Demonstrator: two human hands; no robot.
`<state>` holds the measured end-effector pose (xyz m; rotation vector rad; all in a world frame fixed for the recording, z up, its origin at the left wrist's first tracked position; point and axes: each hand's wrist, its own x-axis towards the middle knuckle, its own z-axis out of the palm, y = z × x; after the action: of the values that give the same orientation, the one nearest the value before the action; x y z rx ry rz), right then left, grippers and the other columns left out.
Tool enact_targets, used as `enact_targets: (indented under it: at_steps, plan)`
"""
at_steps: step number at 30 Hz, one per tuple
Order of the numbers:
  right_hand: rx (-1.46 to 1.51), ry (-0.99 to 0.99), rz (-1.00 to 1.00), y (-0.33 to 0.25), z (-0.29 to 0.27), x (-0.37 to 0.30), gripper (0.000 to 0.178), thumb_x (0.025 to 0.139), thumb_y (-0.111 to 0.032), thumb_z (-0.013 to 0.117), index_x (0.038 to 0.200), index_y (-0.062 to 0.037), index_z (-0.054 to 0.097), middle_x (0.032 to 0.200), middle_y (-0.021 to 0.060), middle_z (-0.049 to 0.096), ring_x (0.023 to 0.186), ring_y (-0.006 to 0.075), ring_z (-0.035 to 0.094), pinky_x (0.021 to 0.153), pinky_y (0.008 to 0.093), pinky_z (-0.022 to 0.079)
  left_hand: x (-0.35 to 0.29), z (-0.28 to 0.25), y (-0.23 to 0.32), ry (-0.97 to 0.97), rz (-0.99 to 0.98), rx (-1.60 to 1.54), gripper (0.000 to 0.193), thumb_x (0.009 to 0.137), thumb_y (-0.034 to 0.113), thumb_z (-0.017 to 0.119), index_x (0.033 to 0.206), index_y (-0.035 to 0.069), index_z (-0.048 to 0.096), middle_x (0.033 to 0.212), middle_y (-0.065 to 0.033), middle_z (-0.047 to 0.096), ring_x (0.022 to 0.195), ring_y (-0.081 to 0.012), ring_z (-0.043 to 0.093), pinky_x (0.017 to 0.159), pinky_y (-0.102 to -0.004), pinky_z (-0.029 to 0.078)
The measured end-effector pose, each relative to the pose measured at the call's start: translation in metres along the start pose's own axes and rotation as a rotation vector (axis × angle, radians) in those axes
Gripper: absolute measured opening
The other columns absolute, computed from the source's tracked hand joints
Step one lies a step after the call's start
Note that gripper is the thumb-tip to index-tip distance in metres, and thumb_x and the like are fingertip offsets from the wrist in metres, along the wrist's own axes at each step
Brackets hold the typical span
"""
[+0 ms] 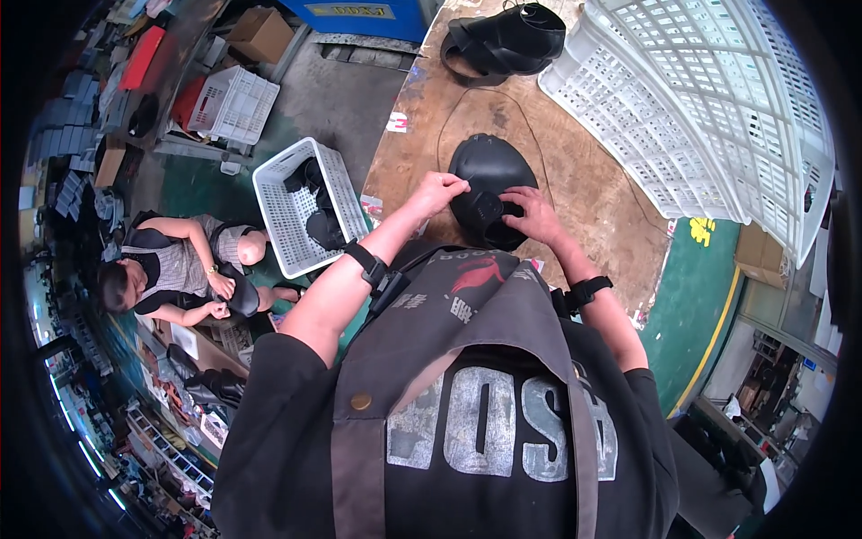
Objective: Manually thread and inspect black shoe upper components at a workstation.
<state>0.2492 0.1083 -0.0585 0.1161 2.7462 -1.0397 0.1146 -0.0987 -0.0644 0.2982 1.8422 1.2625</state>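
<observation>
A black, rounded, shell-like piece (494,166) lies on the worn wooden table close in front of me; its exact kind is unclear. A small black patch sits on its near part. My left hand (438,192) is at its left side, thumb and forefinger pinched together; whatever is between them is too small to make out. My right hand (532,216) grips the shell's right edge, fingers over the top. A thin dark cord (489,91) loops across the table around the shell's far side. Farther back rest more black molded pieces (507,43).
Large white perforated crates (646,99) lean over the table's right side. Left of the table stands a white crate (287,216) holding black pieces. Beyond it a seated person (193,265) handles a dark piece. A blue box (359,18) stands at the far edge.
</observation>
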Motion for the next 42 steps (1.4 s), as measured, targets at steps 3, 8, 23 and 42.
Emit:
enact_targets:
  at_steps: [3,8,23,42]
  plan:
    - [-0.039,0.001,-0.015,0.001,0.002,0.001,0.044,0.069,-0.021,0.069,0.111,-0.0132,0.06,0.12,0.0091,0.052,0.115,0.0292,0.045,0.099,0.0375,0.037,0.001,0.003,-0.009,0.074,0.172,0.121,0.024,0.083,0.025,0.062,0.096,0.005,0.068,0.085,-0.0082,0.068,0.078,-0.0139,0.063,0.072,-0.0278,0.048]
    - [-0.018,-0.035,0.028,-0.005,-0.001,0.005,0.043,0.071,-0.023,0.067,0.113,-0.016,0.061,0.121,0.0088,0.052,0.116,0.0287,0.045,0.099,0.0373,0.036,-0.01,0.014,0.005,0.096,0.193,0.553,0.021,0.081,0.028,0.058,0.094,0.015,0.069,0.088,-0.0129,0.066,0.084,-0.0279,0.064,0.075,-0.0382,0.049]
    - [0.034,0.037,0.135,-0.005,0.013,0.02,0.02,0.074,-0.028,0.066,0.094,-0.0238,0.069,0.103,0.0009,0.062,0.101,0.0243,0.052,0.092,0.0353,0.04,-0.004,0.029,0.006,0.15,0.433,1.003,0.009,0.074,0.014,0.058,0.075,0.011,0.067,0.074,-0.0148,0.065,0.073,-0.0308,0.064,0.064,-0.0425,0.05]
    - [-0.033,0.09,0.132,0.001,0.036,0.034,0.02,0.069,-0.023,0.07,0.089,-0.0182,0.071,0.098,-0.0003,0.063,0.103,0.0226,0.052,0.095,0.0387,0.036,-0.002,0.035,-0.005,0.183,0.524,0.914,0.014,0.077,0.023,0.061,0.075,0.01,0.063,0.069,-0.0128,0.063,0.069,-0.0303,0.064,0.061,-0.0436,0.049]
